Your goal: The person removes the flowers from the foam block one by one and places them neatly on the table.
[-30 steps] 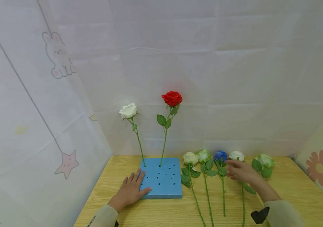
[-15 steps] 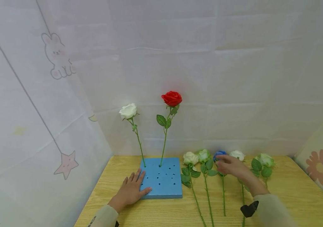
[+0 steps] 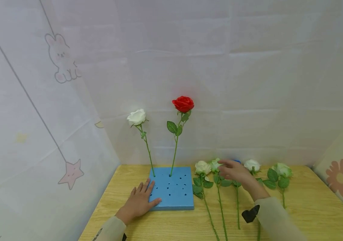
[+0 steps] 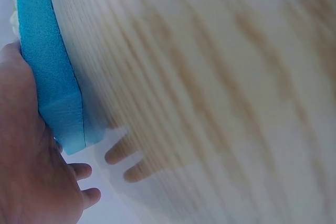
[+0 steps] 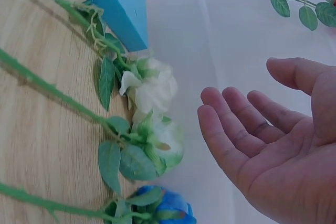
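Observation:
My left hand (image 3: 139, 201) lies with spread fingers on the left edge of a blue foam block (image 3: 174, 201) dotted with holes. A white rose (image 3: 136, 117) and a red rose (image 3: 183, 104) stand in its back holes, slightly tilted. My right hand (image 3: 236, 174), fingers loosely bent and holding nothing, hovers over the lying roses. Nearest it are a green-tinged white rose (image 5: 167, 142) and a blue rose (image 5: 170, 205), mostly covered by the hand in the head view. Left of these lies a cream rose (image 3: 203, 167).
Farther right on the wooden table (image 3: 313, 207) lie another white rose (image 3: 252, 164) and a pale green rose (image 3: 282, 170). A pale cloth backdrop (image 3: 265, 83) hangs behind the table and along both sides.
My right hand has moved left, from beside the blue rose across it toward the green-tinged white rose. My left hand has stayed on the block.

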The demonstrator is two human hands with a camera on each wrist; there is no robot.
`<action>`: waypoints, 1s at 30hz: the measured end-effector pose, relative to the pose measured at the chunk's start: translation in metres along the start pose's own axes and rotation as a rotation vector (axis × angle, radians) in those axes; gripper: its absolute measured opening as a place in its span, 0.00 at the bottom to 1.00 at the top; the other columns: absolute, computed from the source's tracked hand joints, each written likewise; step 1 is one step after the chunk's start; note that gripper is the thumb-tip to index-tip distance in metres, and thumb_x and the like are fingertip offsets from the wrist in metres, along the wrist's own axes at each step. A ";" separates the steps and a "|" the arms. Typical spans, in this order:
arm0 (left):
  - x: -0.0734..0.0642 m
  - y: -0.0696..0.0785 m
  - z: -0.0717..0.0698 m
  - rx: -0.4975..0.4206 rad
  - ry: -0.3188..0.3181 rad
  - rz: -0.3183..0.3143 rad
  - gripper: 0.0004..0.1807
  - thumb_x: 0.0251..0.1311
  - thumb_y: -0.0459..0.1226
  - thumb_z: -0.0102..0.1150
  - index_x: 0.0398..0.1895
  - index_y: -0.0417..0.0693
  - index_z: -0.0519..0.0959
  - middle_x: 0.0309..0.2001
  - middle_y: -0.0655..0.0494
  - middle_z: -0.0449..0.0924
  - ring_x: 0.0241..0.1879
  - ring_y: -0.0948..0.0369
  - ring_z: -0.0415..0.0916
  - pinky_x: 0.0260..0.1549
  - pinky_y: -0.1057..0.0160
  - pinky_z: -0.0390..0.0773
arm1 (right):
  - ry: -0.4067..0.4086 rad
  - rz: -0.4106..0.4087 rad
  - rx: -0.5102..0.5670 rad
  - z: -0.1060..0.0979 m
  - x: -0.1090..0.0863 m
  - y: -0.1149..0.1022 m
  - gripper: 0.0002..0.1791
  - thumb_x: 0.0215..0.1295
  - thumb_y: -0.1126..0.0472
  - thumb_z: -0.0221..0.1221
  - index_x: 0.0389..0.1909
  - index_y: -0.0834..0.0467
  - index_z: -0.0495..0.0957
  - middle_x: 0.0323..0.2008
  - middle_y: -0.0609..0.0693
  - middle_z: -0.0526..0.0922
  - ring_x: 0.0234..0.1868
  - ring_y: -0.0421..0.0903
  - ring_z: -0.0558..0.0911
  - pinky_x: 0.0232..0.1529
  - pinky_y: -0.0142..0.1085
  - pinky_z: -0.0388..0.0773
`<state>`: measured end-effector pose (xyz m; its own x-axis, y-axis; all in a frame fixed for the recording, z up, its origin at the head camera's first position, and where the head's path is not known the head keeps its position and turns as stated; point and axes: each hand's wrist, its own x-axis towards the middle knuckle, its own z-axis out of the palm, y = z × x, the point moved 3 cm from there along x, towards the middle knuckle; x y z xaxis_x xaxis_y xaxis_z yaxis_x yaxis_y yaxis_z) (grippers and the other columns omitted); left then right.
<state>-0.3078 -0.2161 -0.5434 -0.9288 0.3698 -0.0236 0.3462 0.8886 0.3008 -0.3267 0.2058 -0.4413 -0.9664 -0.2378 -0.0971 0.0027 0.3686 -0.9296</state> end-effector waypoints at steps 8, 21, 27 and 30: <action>0.000 0.003 -0.001 0.006 -0.021 -0.019 0.52 0.66 0.73 0.38 0.83 0.52 0.49 0.82 0.46 0.42 0.77 0.35 0.47 0.69 0.29 0.50 | -0.006 -0.012 0.003 0.015 0.017 -0.010 0.32 0.76 0.51 0.57 0.75 0.60 0.64 0.65 0.66 0.74 0.59 0.60 0.81 0.59 0.51 0.78; 0.002 -0.001 0.000 0.001 -0.008 0.000 0.51 0.67 0.71 0.41 0.83 0.50 0.50 0.82 0.44 0.43 0.76 0.34 0.47 0.68 0.28 0.49 | 0.007 -0.046 0.063 0.033 0.038 -0.019 0.28 0.77 0.55 0.56 0.72 0.61 0.67 0.66 0.65 0.74 0.59 0.58 0.81 0.61 0.54 0.76; 0.003 -0.003 0.003 0.013 -0.012 -0.005 0.52 0.66 0.73 0.38 0.83 0.51 0.49 0.82 0.46 0.42 0.77 0.35 0.47 0.69 0.28 0.49 | -0.009 -0.055 0.119 0.043 0.049 -0.026 0.28 0.77 0.56 0.57 0.72 0.62 0.67 0.65 0.67 0.73 0.60 0.60 0.80 0.62 0.54 0.75; 0.002 -0.003 0.003 0.012 -0.005 -0.001 0.52 0.66 0.73 0.38 0.83 0.51 0.49 0.82 0.45 0.42 0.77 0.34 0.47 0.68 0.28 0.50 | -0.019 -0.062 0.121 0.048 0.055 -0.027 0.29 0.77 0.56 0.56 0.73 0.63 0.66 0.66 0.67 0.72 0.60 0.61 0.79 0.62 0.54 0.75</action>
<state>-0.3104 -0.2169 -0.5468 -0.9285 0.3702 -0.0285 0.3469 0.8923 0.2891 -0.3677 0.1397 -0.4385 -0.9605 -0.2747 -0.0437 -0.0251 0.2422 -0.9699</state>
